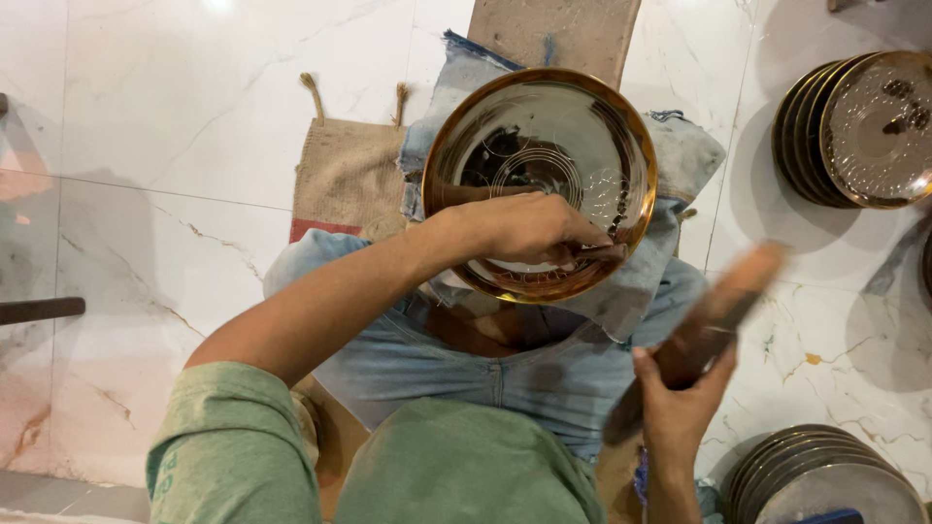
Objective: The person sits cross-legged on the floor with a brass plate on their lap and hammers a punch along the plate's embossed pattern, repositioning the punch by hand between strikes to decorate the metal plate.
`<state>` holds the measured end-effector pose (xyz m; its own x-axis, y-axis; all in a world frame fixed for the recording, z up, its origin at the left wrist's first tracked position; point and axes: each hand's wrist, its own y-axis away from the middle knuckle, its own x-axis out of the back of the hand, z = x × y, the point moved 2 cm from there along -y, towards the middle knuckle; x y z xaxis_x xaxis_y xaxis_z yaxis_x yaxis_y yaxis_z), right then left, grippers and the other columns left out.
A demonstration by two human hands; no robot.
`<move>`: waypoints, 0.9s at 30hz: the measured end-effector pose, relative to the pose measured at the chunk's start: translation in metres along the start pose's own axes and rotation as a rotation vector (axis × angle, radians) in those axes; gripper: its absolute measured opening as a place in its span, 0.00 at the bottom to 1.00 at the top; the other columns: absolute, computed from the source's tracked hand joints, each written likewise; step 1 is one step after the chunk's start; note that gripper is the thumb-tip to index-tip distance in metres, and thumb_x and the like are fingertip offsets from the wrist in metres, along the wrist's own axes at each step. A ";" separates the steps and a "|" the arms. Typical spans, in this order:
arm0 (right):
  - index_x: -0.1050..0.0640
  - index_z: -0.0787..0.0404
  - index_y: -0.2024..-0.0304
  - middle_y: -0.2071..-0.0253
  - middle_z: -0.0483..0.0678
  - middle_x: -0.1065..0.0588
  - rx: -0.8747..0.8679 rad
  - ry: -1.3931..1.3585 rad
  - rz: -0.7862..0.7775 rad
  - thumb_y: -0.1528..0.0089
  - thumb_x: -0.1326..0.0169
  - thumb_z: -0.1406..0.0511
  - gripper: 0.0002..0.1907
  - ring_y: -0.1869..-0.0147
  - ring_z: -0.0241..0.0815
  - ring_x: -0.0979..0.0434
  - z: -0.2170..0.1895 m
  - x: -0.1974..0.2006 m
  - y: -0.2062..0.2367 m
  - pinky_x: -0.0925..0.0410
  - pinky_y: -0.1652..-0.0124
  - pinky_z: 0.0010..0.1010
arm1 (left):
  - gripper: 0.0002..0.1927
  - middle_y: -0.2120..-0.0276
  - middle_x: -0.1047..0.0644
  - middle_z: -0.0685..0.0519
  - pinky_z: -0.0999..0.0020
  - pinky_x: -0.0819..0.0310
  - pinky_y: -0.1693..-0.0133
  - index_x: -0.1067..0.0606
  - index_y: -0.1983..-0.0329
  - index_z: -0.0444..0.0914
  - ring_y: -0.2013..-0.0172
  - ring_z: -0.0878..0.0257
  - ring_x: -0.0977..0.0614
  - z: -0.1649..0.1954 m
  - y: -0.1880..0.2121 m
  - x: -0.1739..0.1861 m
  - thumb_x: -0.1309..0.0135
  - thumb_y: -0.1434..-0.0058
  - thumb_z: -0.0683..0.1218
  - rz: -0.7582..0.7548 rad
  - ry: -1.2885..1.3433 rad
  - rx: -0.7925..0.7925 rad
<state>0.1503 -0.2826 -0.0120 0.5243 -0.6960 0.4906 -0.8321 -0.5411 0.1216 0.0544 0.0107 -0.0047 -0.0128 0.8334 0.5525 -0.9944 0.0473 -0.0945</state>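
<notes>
Sitting on the marble floor (146,243), this person has a round brass plate (540,126) propped on a denim-covered lap, with the left hand (529,233) clamped over its near rim. The right hand (675,403) is wrapped around a wooden stick (714,320), long axis slanting up-right, just right of the plate; it's blurred, probably mid-swing. More plate stacks sit top right (854,131) and bottom right (815,475). No labels visible.
</notes>
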 end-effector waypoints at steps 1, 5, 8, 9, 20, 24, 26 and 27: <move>0.50 0.61 0.23 0.50 0.55 0.27 0.008 -0.080 0.031 0.42 0.35 0.72 0.51 0.53 0.46 0.20 0.000 0.000 -0.001 0.26 0.49 0.38 | 0.27 0.49 0.18 0.48 0.53 0.23 0.53 0.24 0.40 0.41 0.53 0.48 0.16 0.000 0.000 -0.001 0.38 0.45 0.42 -0.021 0.011 0.015; 0.45 0.58 0.24 0.53 0.59 0.24 0.233 0.390 -0.015 0.42 0.32 0.71 0.49 0.54 0.54 0.19 -0.002 -0.002 -0.011 0.26 0.53 0.43 | 0.25 0.50 0.17 0.50 0.55 0.22 0.52 0.24 0.40 0.43 0.54 0.51 0.15 0.000 0.000 -0.003 0.40 0.43 0.42 -0.096 0.023 0.089; 0.43 0.61 0.26 0.48 0.63 0.26 0.195 0.276 -0.052 0.43 0.32 0.67 0.48 0.50 0.60 0.22 -0.005 0.002 -0.026 0.27 0.52 0.44 | 0.25 0.50 0.18 0.48 0.54 0.22 0.52 0.25 0.40 0.41 0.53 0.48 0.15 0.002 0.005 -0.002 0.40 0.42 0.41 -0.017 -0.013 0.012; 0.44 0.64 0.26 0.46 0.63 0.28 0.124 0.064 -0.044 0.43 0.33 0.66 0.48 0.49 0.60 0.23 -0.008 0.003 -0.032 0.28 0.52 0.43 | 0.25 0.50 0.18 0.47 0.52 0.23 0.52 0.25 0.40 0.39 0.53 0.46 0.16 0.003 0.008 -0.002 0.39 0.42 0.41 0.033 -0.026 -0.036; 0.35 0.45 0.25 0.55 0.53 0.22 0.491 1.090 -0.401 0.43 0.33 0.64 0.44 0.56 0.56 0.18 -0.121 0.011 -0.092 0.26 0.56 0.46 | 0.19 0.56 0.19 0.41 0.59 0.20 0.56 0.26 0.43 0.35 0.57 0.48 0.15 0.008 0.050 -0.023 0.42 0.39 0.37 0.592 0.100 0.206; 0.32 0.55 0.29 0.59 0.57 0.23 0.702 0.890 -0.288 0.41 0.32 0.63 0.40 0.59 0.56 0.19 -0.140 0.005 -0.086 0.28 0.60 0.47 | 0.18 0.61 0.20 0.44 0.62 0.20 0.58 0.31 0.43 0.33 0.61 0.52 0.15 0.023 0.062 -0.039 0.41 0.33 0.40 1.033 0.105 0.389; 0.40 0.58 0.27 0.57 0.54 0.24 0.654 0.371 -0.191 0.34 0.33 0.62 0.39 0.59 0.49 0.20 -0.136 -0.001 -0.083 0.27 0.58 0.39 | 0.16 0.62 0.19 0.46 0.63 0.20 0.59 0.31 0.48 0.33 0.63 0.54 0.14 0.026 0.061 -0.049 0.40 0.34 0.41 1.084 0.210 0.507; 0.44 0.59 0.26 0.56 0.52 0.24 0.624 0.115 -0.144 0.31 0.34 0.61 0.40 0.58 0.46 0.20 -0.133 -0.004 -0.084 0.26 0.56 0.35 | 0.15 0.63 0.19 0.47 0.64 0.19 0.60 0.32 0.50 0.32 0.64 0.56 0.14 0.027 0.060 -0.054 0.40 0.34 0.42 1.112 0.265 0.569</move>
<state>0.1938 -0.1714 0.0904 0.5712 -0.5602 0.6000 -0.4756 -0.8216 -0.3143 -0.0070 -0.0466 -0.0180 -0.9078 0.3591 0.2165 -0.3668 -0.9303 0.0050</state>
